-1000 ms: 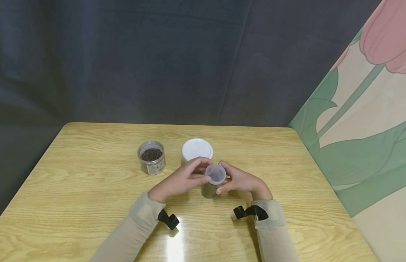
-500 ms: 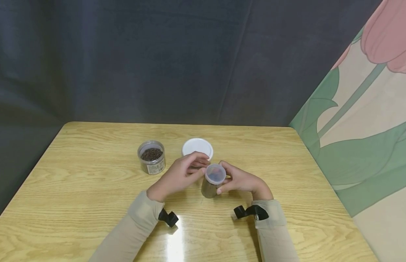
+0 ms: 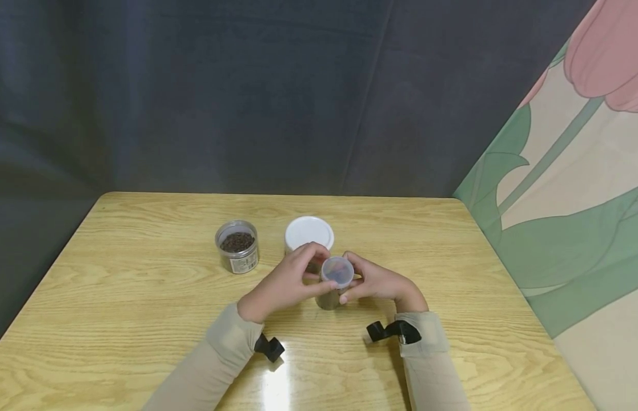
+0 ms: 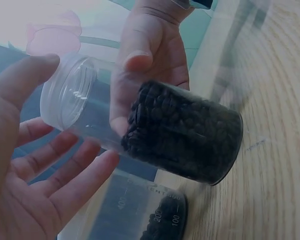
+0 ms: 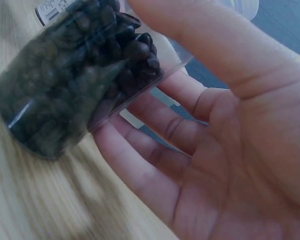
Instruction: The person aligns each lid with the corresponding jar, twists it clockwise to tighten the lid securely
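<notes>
A clear cylindrical jar (image 3: pixel 327 300), partly filled with dark beans (image 4: pixel 185 130), stands on the table between both hands. A translucent lid (image 3: pixel 337 270) sits on its top. My left hand (image 3: pixel 285 279) has its thumb on the near edge of the lid and its other fingers curled round the far side. From the right, my right hand (image 3: pixel 380 282) grips the jar's body, thumb in front. In the right wrist view its fingers (image 5: pixel 155 135) lie along the jar wall. Whether the lid is loose cannot be told.
Just behind the hands stands a white-lidded container (image 3: pixel 309 233); the left wrist view shows a container (image 4: pixel 155 210) with printed volume marks and dark contents. Further left, a lidless labelled jar (image 3: pixel 244 264) holds dark brown bits. All stand on a wooden table (image 3: pixel 144 297) before a dark curtain.
My left hand let its thumb come off the lid half a second ago, and now holds the lid again, thumb further round its near edge. My right hand has stayed on the jar.
</notes>
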Tool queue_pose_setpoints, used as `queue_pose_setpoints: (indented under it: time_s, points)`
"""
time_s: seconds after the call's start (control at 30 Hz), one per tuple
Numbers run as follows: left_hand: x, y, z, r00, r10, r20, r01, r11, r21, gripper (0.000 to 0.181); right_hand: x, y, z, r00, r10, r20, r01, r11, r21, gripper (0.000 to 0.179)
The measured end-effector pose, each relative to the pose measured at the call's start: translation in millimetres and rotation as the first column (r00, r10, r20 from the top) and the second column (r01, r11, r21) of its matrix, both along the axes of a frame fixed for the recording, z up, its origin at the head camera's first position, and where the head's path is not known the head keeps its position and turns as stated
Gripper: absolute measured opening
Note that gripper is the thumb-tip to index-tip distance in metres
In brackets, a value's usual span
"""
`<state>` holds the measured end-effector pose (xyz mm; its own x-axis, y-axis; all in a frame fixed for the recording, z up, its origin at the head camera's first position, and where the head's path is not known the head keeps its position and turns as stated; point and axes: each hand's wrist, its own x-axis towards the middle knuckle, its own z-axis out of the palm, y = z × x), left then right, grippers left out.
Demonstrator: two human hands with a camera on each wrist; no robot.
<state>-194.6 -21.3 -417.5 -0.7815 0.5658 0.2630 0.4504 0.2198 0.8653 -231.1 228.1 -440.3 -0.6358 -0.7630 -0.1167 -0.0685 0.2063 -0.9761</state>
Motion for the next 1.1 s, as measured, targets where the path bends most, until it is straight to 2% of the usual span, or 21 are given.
queue_pose_setpoints:
  time_s: [0.37,0.57,0.83,0.93,1.1]
  points:
    - [-8.6,-11.6,-0.4,0.991,-0.117,0.072,0.115,0.993,0.03,0.047,-1.8,0,-1.7,1.0,-0.001,-0.01,0.001,1.0,0.006,0.052]
    - [-9.3,-10.9,2.4,0.99,-0.077,0.117,0.074,0.997,0.036,0.044,-0.9,-1,0.1,1.0,-0.012,-0.023,0.012,1.0,0.018,0.054]
    - [-1.8,-1.4,2.9,0.995,-0.021,0.096,0.019,1.0,0.018,0.044,0.5,0,0.4,1.0,-0.006,-0.012,0.006,1.0,0.01,0.051]
    - [-2.0,-0.3,1.5,0.995,-0.013,0.096,0.011,1.0,0.025,0.042,0.4,0,0.3,1.0,-0.003,-0.006,0.003,1.0,0.007,0.051]
    - [-4.6,-3.5,0.8,0.993,-0.034,0.109,0.033,0.999,0.017,0.041,0.2,0,-0.3,1.0,0.0,-0.004,0.0,1.0,-0.008,0.051]
